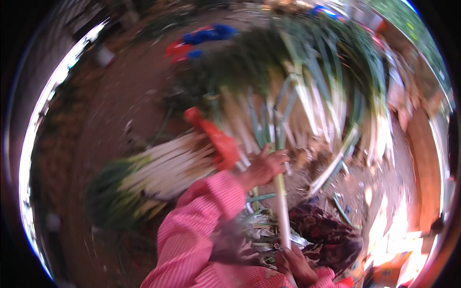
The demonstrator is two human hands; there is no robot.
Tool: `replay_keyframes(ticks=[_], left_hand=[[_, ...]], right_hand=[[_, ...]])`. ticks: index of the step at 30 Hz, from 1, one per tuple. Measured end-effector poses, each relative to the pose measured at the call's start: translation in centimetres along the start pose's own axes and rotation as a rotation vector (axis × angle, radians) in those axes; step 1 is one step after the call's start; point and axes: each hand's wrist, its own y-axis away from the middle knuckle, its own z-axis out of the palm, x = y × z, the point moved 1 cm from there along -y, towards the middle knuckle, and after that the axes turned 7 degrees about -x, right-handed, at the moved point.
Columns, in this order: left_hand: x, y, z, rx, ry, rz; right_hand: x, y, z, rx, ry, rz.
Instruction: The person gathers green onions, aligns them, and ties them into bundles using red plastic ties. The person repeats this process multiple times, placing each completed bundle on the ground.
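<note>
One long green onion [282,208] runs upright through the picture before me, white shank toward my body and green leaves away. My left hand [264,167] is wrapped around it where the white turns green. Near my lap my right hand [295,264] grips its lower white end. Peeled-off leaves and skins [261,223] lie between my legs, below the stalk. Just beyond my left wrist is a red plastic strip or bag [216,142], blurred. A stack of trimmed green onions [173,163] rests on the ground to the left.
A broad pile of green onions [306,90] spreads across the ground ahead, roots toward me. One loose green onion [335,160] lies to the right. Blue and red plastic [209,34] sits farther back. At the lower right stands an orange box [390,268] in bright sunlight.
</note>
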Motion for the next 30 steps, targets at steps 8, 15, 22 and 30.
replay_keyframes(ticks=[8, 15, 22, 30], left_hand=[[-1.6, 4.2, -11.1, 0.380, -0.313, -0.019], [-1.2, 25.4, -36.8, 0.275, -1.019, -0.802], [-7.9, 42.0, -34.0, -0.063, -0.928, -1.031], [-20.1, 47.0, -16.8, -0.053, -0.642, -1.310]], right_hand=[[-0.9, 7.0, 2.1, -0.042, 0.107, 0.010], [-13.0, -11.8, 13.8, -0.168, 1.779, -0.760], [-12.7, -39.6, 21.2, -0.309, 1.869, -1.052], [-9.3, -53.5, 15.0, 0.009, 1.991, -0.968]])
